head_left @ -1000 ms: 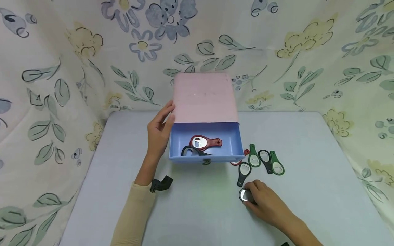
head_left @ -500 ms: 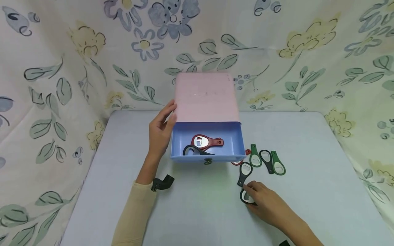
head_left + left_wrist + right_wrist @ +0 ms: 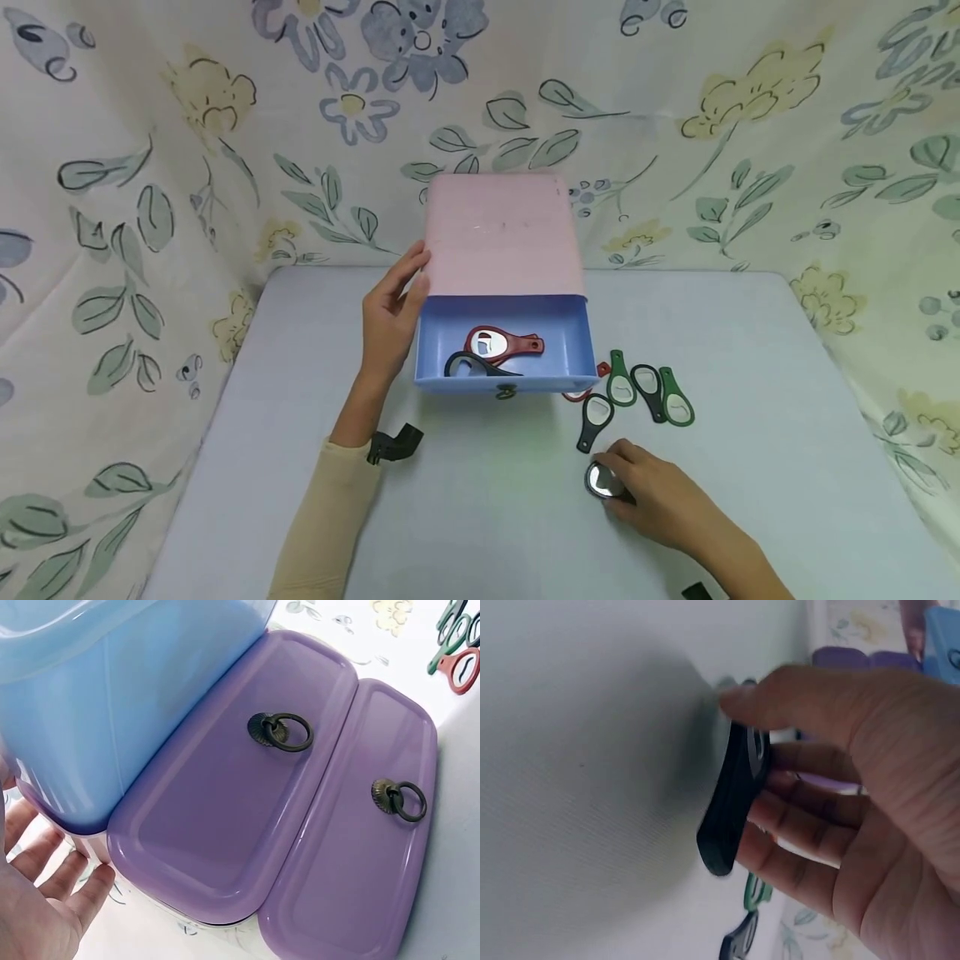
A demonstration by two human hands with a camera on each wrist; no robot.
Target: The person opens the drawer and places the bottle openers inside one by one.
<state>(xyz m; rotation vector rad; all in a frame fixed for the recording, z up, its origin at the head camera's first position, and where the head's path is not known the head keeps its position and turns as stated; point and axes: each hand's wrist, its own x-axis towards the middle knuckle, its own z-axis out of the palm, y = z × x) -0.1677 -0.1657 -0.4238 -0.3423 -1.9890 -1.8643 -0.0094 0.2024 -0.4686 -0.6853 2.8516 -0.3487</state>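
My right hand point(image 3: 656, 500) pinches a black bottle opener point(image 3: 731, 799) between thumb and fingers, low over the table, its round metal head point(image 3: 602, 480) facing up in the head view. My left hand point(image 3: 388, 325) rests its nearly straight fingers along the left side of a small pink-topped drawer cabinet point(image 3: 502, 233). The cabinet's blue top drawer point(image 3: 558, 333) is pulled out. Inside lie a red bottle opener point(image 3: 510, 344) and a black one point(image 3: 476, 364), with another red handle peeking from beneath.
To the right of the drawer, several bottle openers lie on the white table point(image 3: 480, 500): a green one point(image 3: 677, 400), a black one point(image 3: 595, 421), and a red one point(image 3: 576, 396) partly hidden by the drawer. Two purple drawers point(image 3: 217, 810) below are closed. A floral cloth point(image 3: 645, 100) hangs behind.
The black bottle opener in my right hand has tilted back and forth a little between my fingers, almost in place. My left hand and the open drawer stay where they were.
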